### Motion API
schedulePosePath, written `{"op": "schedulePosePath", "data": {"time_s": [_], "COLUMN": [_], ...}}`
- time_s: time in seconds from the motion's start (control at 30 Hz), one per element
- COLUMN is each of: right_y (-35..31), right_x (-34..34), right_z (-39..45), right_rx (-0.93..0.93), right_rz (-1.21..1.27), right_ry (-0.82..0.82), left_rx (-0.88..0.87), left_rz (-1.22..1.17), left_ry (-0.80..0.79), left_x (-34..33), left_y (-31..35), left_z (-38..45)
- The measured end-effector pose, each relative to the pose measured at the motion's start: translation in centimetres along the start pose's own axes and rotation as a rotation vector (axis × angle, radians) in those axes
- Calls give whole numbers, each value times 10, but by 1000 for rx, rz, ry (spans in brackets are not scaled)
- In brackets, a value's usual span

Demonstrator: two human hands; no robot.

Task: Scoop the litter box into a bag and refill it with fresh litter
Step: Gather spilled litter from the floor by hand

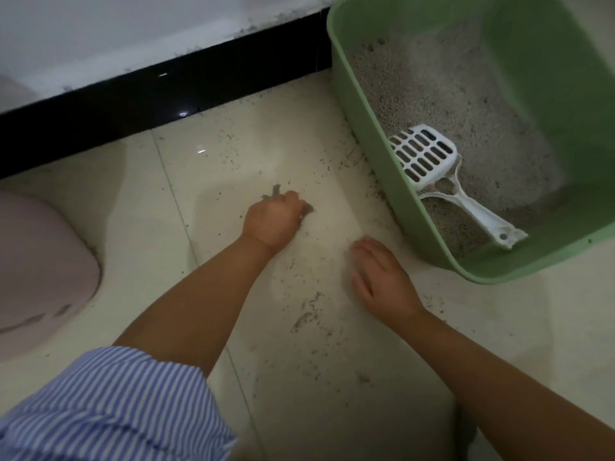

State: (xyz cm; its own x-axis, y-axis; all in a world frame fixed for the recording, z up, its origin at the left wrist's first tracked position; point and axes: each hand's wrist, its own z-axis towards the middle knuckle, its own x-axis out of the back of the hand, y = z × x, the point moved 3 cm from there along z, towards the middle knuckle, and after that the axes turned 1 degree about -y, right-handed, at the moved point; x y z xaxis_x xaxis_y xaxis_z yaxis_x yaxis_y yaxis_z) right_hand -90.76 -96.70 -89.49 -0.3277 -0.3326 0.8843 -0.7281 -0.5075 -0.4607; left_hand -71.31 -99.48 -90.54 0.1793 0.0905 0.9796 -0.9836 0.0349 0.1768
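Floor [233, 134]: pale glossy tiles are being shown, with grout lines running across and light being reflected near the skirting.
Skirting [133, 94]: a black glossy band is being seen along the foot of the wall, running diagonally from the left edge up toward the top.
Wall [100, 28]: a white surface is being seen above the skirting, with ragged dusty marks where the two are meeting.
Pink object [40, 261]: a rounded pale pink plastic form is being cut off by the left edge; what it is cannot be told.
Striped sleeve [109, 407]: blue-and-white striped cloth is being shown at the lower left.
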Motion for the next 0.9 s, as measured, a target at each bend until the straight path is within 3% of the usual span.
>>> {"op": "schedulePosePath", "data": {"time_s": [0.13, 0.23, 0.3, 0.4, 0.5, 0.63, 0.73, 0.9], "right_y": [-15, -32, -44, -62, -77, -72, -72, -70], "right_x": [-9, -19, -23, -38, -50, -58, -60, -68], "right_z": [34, 70, 93, 113, 121, 122, 124, 126], "right_rx": [-8, 16, 85, 225, 431, 640, 727, 787], "right_rz": [-63, -109, -181, -241, -222, -94, 39, -8], "right_ry": [-268, -437, -421, -458, -413, -112, 30, 114], "left_rx": [712, 1153, 1300, 1342, 1324, 1368, 1456, 1492], "left_rz": [-635, -1410, -1838, -2194, -2336, -2355, -2319, -2243], "left_ry": [120, 232, 229, 136, 100, 82, 77, 2], "left_x": [25, 29, 31, 36, 36, 34, 31, 30], "left_y": [-33, -52, -53, -49, -50, -49, -43, -33], "left_z": [-30, -59, -73, -86, -97, -104, -105, -100]}}
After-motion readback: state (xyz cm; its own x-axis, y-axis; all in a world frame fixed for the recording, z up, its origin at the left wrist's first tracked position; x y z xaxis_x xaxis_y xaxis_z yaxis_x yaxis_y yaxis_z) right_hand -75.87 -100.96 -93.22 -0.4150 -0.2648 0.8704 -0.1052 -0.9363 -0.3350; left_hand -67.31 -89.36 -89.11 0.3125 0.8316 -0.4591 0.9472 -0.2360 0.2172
